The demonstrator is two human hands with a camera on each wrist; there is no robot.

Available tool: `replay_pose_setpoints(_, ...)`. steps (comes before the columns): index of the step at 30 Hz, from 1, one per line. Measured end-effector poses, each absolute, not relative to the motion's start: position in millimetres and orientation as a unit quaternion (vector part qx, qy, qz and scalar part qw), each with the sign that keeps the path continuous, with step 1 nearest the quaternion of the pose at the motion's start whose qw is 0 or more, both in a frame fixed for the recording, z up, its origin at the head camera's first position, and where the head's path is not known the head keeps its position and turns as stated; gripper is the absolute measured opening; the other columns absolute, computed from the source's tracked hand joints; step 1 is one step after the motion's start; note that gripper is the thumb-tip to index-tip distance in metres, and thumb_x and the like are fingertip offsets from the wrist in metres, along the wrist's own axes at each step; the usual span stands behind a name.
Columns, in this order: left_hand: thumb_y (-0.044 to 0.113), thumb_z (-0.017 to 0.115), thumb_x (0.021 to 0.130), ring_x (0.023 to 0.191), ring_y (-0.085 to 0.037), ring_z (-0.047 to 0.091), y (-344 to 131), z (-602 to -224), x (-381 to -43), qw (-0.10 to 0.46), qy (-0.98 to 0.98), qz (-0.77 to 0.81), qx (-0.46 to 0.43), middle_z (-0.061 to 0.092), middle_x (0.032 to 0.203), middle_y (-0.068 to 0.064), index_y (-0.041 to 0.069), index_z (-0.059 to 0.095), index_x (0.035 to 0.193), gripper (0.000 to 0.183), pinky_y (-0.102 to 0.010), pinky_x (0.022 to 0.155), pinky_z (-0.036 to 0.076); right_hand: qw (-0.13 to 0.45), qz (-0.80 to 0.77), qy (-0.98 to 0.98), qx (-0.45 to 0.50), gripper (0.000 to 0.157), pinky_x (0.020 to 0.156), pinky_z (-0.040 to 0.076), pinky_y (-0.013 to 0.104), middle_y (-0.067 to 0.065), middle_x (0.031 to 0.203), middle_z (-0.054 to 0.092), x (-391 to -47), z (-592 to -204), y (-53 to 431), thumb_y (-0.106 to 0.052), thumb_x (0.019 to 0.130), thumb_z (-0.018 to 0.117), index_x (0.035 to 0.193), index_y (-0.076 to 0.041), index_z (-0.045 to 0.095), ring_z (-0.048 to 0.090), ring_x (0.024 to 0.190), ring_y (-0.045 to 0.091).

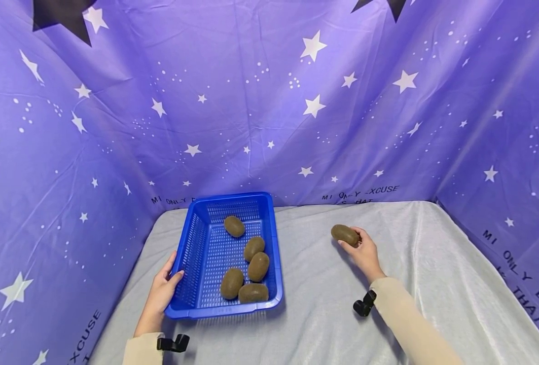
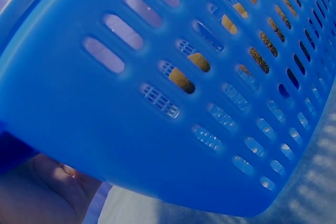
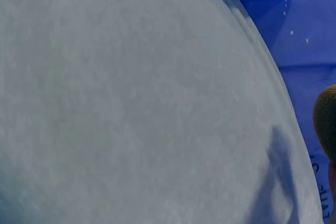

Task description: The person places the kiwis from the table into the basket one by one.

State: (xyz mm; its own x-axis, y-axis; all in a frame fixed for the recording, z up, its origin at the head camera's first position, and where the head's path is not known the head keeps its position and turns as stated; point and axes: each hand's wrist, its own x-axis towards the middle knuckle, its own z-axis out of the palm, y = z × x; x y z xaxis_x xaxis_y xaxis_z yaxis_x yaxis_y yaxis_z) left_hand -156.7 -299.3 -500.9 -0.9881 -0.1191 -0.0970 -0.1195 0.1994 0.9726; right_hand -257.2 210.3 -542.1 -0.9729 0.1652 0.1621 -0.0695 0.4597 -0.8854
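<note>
My left hand grips the left rim of a blue plastic basket, thumb over the edge. Inside lie several brown kiwis: one kiwi toward the far end, the others gathered along the right side and near end. In the left wrist view the slotted basket wall fills most of the picture, and part of the left hand shows under the rim. Off to the right of the basket, my right hand holds another kiwi between thumb and fingers, and that kiwi peeks in at the right wrist view's edge.
A pale grey cloth covers the table. Purple star-printed fabric hangs behind and on both sides. Each wrist wears a small black mount, such as the right one. The hand's shadow falls on the cloth.
</note>
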Motion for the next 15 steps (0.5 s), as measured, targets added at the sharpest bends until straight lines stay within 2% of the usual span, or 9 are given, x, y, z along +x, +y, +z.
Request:
replay_pose_setpoints(3,0.006,0.045,0.098,0.099,0.010,0.045,-299.4,-501.0,-156.9,0.000,0.775,0.628,-0.078,0.018,0.155,-0.016,0.011,0.013,0.152,0.063,-0.014,0.078,0.043,0.112,0.525,-0.843,-0.017,0.059,0.087,0.043,0.035,0.022,0.123,0.055,-256.1,-540.3,206.7,-0.017,0.079,0.076,0.129,0.001,0.049,0.054,0.106,0.031)
replay_pose_setpoints(11,0.007,0.045,0.098,0.100,0.011,0.044,-299.3,-501.0,-157.5,0.000,0.776,0.625,-0.080,0.018,0.155,-0.015,0.012,0.013,0.152,0.063,-0.013,0.079,0.043,0.119,0.525,-0.843,0.011,0.058,0.079,0.042,0.018,0.020,0.119,0.057,-250.6,-538.1,196.4,-0.015,0.078,0.077,0.127,0.001,0.051,0.055,0.103,0.028)
replay_pose_setpoints(15,0.007,0.046,0.098,0.100,0.012,0.043,-299.6,-501.4,-157.2,0.002,0.776,0.625,-0.083,0.018,0.155,-0.014,0.012,0.013,0.152,0.064,-0.012,0.079,0.042,0.117,0.528,-0.841,0.027,0.059,0.080,0.044,0.020,0.020,0.120,0.057,-246.4,-534.6,190.8,-0.016,0.077,0.078,0.127,0.000,0.050,0.055,0.103,0.028)
